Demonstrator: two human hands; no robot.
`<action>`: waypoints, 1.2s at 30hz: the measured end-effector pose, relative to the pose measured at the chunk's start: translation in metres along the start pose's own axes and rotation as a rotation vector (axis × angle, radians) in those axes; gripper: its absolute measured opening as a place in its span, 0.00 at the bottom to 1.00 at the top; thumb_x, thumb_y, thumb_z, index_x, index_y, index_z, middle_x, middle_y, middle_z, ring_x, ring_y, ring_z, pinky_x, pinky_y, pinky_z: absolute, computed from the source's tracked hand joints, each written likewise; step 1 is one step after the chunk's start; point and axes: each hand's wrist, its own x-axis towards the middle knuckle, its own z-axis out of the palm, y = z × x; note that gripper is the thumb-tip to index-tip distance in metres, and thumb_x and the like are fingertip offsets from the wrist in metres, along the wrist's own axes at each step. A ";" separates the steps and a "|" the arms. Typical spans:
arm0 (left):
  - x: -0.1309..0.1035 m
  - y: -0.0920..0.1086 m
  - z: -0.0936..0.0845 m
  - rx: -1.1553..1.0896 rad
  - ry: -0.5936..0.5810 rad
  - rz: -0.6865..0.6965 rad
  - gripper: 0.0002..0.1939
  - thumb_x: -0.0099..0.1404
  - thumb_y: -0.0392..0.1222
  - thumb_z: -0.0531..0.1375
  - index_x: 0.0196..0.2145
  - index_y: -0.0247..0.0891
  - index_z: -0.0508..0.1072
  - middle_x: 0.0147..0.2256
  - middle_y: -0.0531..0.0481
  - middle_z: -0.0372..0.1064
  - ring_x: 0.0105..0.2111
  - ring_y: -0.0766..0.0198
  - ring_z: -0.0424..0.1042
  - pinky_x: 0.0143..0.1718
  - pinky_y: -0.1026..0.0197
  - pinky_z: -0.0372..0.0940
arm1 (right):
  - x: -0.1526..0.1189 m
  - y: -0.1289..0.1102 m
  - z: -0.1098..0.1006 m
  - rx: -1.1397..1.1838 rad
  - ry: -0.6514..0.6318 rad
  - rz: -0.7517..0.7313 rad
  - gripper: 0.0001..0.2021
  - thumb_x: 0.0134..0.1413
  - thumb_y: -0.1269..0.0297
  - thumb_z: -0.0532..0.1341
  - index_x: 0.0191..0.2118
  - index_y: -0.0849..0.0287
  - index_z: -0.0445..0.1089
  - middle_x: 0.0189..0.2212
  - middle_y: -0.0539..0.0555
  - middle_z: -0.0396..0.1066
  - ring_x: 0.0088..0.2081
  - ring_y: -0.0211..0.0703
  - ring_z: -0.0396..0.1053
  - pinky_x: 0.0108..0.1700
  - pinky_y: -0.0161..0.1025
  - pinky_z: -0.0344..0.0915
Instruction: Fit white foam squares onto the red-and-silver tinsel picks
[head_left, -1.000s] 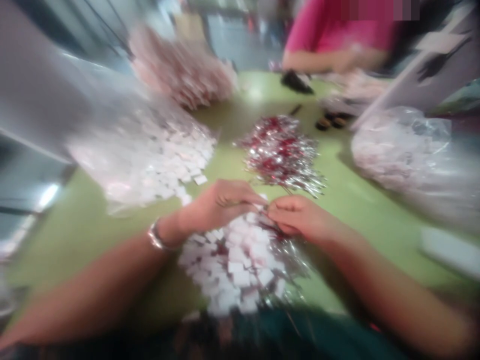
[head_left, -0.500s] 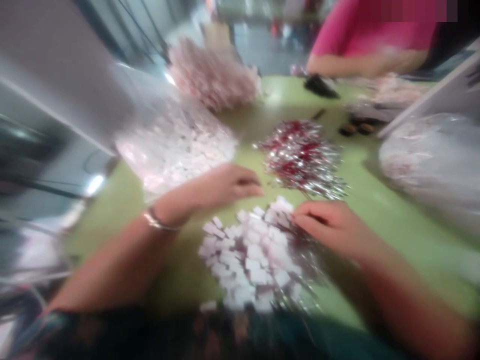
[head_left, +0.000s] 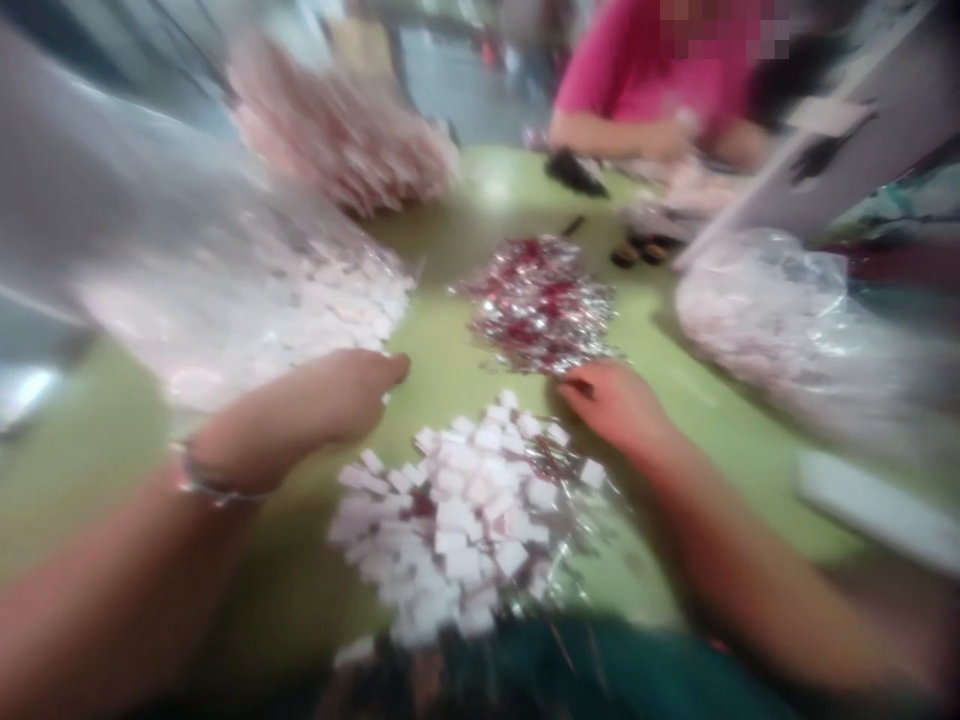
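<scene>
My left hand [head_left: 330, 405], with a bracelet at the wrist, is at the near edge of a clear plastic bag [head_left: 225, 290] full of small white pieces. Its fingers are blurred and mostly hidden beneath it. My right hand [head_left: 611, 400] has thumb and fingertips pinched together at the near edge of a pile of shiny red and silver strips [head_left: 544, 305]; what lies between them is too blurred to make out. Between my forearms lies a heap of small white rectangular pieces [head_left: 465, 500], with thin silver strands sticking out along its right side.
Pale pink bundles [head_left: 337, 130] stand at the back left. Another plastic bag [head_left: 765, 320] and a white block [head_left: 874, 505] are on the right of the green table [head_left: 442, 310]. Across it, a person in a pink top [head_left: 637, 80] handles pale material. Dark round items [head_left: 637, 250] lie nearby.
The view has shifted to the right. My right hand has moved from the white heap up to the red and silver pile. My left hand has drawn left, away from the heap, towards the bag.
</scene>
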 end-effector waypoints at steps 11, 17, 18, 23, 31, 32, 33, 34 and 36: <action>0.021 0.042 -0.010 -0.065 0.102 -0.019 0.11 0.59 0.44 0.58 0.34 0.38 0.77 0.32 0.48 0.74 0.30 0.61 0.70 0.34 0.60 0.62 | 0.018 -0.013 0.003 -0.312 0.083 0.049 0.13 0.65 0.68 0.50 0.41 0.58 0.73 0.38 0.57 0.75 0.35 0.47 0.69 0.29 0.40 0.50; 0.025 0.045 0.005 -0.560 0.032 -0.220 0.12 0.59 0.49 0.62 0.32 0.37 0.76 0.22 0.51 0.71 0.20 0.67 0.67 0.23 0.63 0.63 | 0.010 -0.019 -0.008 -0.304 -0.024 -0.231 0.12 0.64 0.68 0.52 0.38 0.57 0.74 0.37 0.56 0.75 0.36 0.45 0.69 0.29 0.39 0.49; 0.026 0.045 0.009 -0.654 0.019 -0.223 0.12 0.60 0.49 0.63 0.33 0.37 0.76 0.22 0.50 0.70 0.20 0.67 0.66 0.23 0.63 0.63 | 0.009 -0.020 -0.009 -0.265 -0.019 -0.225 0.13 0.65 0.66 0.52 0.38 0.57 0.74 0.37 0.55 0.75 0.35 0.44 0.69 0.30 0.39 0.50; 0.027 0.052 0.023 -1.007 0.034 -0.272 0.13 0.60 0.47 0.65 0.38 0.35 0.78 0.23 0.49 0.70 0.20 0.69 0.65 0.22 0.64 0.62 | 0.014 -0.023 0.001 -0.107 0.015 -0.115 0.11 0.64 0.65 0.53 0.37 0.56 0.73 0.36 0.52 0.76 0.33 0.43 0.68 0.31 0.38 0.51; 0.030 0.052 0.028 -1.269 0.071 -0.326 0.11 0.58 0.38 0.66 0.39 0.35 0.77 0.26 0.48 0.72 0.24 0.69 0.68 0.25 0.64 0.63 | 0.013 -0.028 -0.001 -0.265 0.056 -0.158 0.14 0.65 0.67 0.51 0.35 0.56 0.74 0.34 0.55 0.74 0.33 0.45 0.68 0.29 0.40 0.47; 0.031 0.050 0.030 -1.266 0.063 -0.322 0.11 0.58 0.39 0.67 0.40 0.35 0.77 0.27 0.48 0.73 0.24 0.69 0.68 0.26 0.64 0.63 | 0.011 -0.028 -0.003 -0.271 0.064 -0.185 0.14 0.65 0.67 0.52 0.34 0.57 0.74 0.33 0.56 0.74 0.34 0.45 0.68 0.29 0.40 0.48; 0.031 0.048 0.032 -1.254 0.056 -0.313 0.12 0.57 0.40 0.67 0.40 0.35 0.77 0.27 0.48 0.74 0.25 0.69 0.68 0.27 0.64 0.64 | 0.009 -0.029 -0.005 -0.255 0.084 -0.205 0.14 0.65 0.66 0.52 0.33 0.57 0.74 0.32 0.55 0.74 0.34 0.45 0.68 0.29 0.40 0.49; 0.031 0.046 0.035 -1.236 0.054 -0.300 0.13 0.58 0.41 0.67 0.41 0.35 0.78 0.28 0.47 0.74 0.25 0.68 0.69 0.28 0.63 0.65 | 0.006 -0.029 -0.006 -0.217 0.111 -0.223 0.14 0.66 0.65 0.52 0.34 0.57 0.75 0.32 0.55 0.74 0.35 0.45 0.69 0.30 0.39 0.51; 0.031 0.044 0.039 -1.195 0.056 -0.263 0.15 0.58 0.43 0.67 0.43 0.37 0.78 0.30 0.47 0.75 0.27 0.67 0.70 0.30 0.62 0.67 | 0.001 -0.032 -0.007 -0.101 0.176 -0.254 0.14 0.65 0.64 0.52 0.37 0.57 0.75 0.34 0.54 0.75 0.36 0.44 0.69 0.33 0.38 0.55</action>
